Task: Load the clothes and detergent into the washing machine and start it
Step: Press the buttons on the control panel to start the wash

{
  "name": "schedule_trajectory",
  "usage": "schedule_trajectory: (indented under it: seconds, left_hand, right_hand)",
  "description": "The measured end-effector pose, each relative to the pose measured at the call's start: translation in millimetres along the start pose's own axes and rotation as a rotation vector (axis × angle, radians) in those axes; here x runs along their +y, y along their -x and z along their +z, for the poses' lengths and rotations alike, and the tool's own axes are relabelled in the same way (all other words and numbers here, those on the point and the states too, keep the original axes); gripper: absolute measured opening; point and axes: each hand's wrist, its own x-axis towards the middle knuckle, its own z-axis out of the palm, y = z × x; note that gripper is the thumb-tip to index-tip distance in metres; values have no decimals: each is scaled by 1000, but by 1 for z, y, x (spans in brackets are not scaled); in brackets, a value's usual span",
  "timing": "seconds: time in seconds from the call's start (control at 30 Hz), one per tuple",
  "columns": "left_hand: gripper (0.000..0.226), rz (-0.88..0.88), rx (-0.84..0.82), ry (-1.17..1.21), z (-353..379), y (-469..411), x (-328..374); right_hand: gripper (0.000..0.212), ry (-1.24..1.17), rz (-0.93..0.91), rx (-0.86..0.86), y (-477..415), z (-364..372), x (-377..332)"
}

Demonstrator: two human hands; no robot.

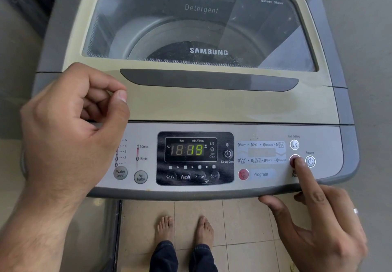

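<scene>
A top-loading washing machine fills the view, its glass lid shut. Through the glass I see the drum rim; any clothes inside are too dark to make out. The control panel is lit and its display reads 18:19. My right hand has its index fingertip on the red start/pause button, thumb against the panel's front edge. My left hand hovers over the panel's left end, fingers loosely curled, holding nothing.
A power button sits just right of the red button, an L/S button above it, a red program button to the left. My bare feet stand on beige floor tiles below the machine. Grey walls flank both sides.
</scene>
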Motion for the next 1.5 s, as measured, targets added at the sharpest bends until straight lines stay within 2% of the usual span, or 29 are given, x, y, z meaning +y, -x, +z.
schedule_trajectory:
  seconds: [0.03,0.07,0.13,0.67,1.07,1.23,1.27,1.33,1.37,1.43,1.5]
  left_hand:
    - [10,-27,10,35,3,2,-10]
    - [14,-77,-7,-35,6,9,-15]
    - [17,-37,48,-49,5,5,-21]
    - [9,-39,17,-45,8,8,-23]
    - [6,39,53,-160,6,7,4]
    - [6,51,63,-236,4,1,8]
    - [6,56,58,-245,2,-2,8]
    - [9,75,49,-256,1,-5,7]
    - [12,74,45,-260,0,-7,7]
    - [20,68,41,-268,-1,-10,9]
    - [23,60,44,-283,-2,-14,13]
  right_hand:
    - [68,-1,0,-1,0,0,0]
    - [68,-4,-1,-1,-1,0,1]
    - [67,-8,-1,4,-1,1,1]
    - [67,-91,9,-25,-8,-5,2]
    - [72,-191,80,-220,-32,-19,3]
    - [66,-271,180,-303,-35,-18,-7]
    - [59,-312,208,-299,-42,-17,-12]
    - [31,-384,291,-214,-52,-12,-17]
    - [22,-412,338,-227,-53,-13,-17]
    - [45,-467,427,-436,-56,-12,-18]
    - [57,-527,465,-497,-62,-12,-24]
